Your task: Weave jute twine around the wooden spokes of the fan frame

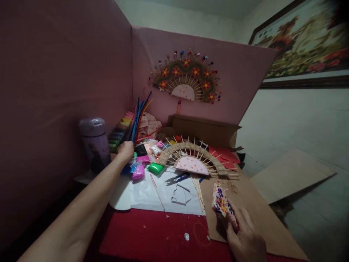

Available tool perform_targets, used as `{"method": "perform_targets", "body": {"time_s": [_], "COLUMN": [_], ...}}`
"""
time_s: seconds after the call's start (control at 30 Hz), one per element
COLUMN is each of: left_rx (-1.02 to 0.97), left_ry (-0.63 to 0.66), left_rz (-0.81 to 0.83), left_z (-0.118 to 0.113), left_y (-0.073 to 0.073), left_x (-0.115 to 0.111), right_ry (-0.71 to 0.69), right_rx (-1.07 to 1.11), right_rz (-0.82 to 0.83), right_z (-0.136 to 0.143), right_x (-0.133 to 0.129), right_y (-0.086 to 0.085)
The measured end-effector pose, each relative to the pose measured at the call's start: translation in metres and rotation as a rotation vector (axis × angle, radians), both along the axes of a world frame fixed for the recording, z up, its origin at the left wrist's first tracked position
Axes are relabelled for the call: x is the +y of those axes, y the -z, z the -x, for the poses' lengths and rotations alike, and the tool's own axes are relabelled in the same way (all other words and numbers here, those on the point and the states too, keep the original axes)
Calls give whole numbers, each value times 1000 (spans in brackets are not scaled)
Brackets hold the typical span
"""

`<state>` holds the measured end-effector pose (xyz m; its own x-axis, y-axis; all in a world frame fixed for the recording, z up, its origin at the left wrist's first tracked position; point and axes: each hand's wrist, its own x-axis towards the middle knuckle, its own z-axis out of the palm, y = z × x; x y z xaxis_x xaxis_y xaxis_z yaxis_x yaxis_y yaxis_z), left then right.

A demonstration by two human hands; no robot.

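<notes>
At the left of the pile of craft supplies, my left hand (125, 150) has its fingers curled closed, and what they hold, if anything, is hidden. It is near a bunch of pipe cleaners (138, 118) standing upright. My right hand (242, 229) grips a flower-patterned flat object (222, 202) in white, purple and yellow over the cardboard. A half-round fan frame (188, 149), made of thin sticks and woven cord round a dotted half-disc (192, 165), lies between and beyond my hands.
Pink and green clay packets (156, 168) lie beside blue snips (178, 179) and loose sticks (199, 193). A lilac tumbler (95, 142) stands left. Cardboard (253, 214) covers the right side. A finished flowered fan (185, 71) hangs on the pink panel (234, 80).
</notes>
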<state>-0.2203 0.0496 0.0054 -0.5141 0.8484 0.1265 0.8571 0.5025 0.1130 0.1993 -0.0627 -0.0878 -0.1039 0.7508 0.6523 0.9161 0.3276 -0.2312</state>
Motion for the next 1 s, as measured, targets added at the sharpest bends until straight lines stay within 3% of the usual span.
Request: {"method": "perform_targets", "body": {"time_s": [0.73, 1.0], "left_rx": [109, 86], "left_ry": [177, 154], "left_rz": [161, 165], "left_z": [10, 17], "left_y": [-1, 6], "left_x": [19, 21], "right_ry": [-34, -52], "right_rx": [87, 117], "right_rz": [52, 36], "right_z": [3, 4], "right_x": [-4, -3], "right_y": [-5, -5]}}
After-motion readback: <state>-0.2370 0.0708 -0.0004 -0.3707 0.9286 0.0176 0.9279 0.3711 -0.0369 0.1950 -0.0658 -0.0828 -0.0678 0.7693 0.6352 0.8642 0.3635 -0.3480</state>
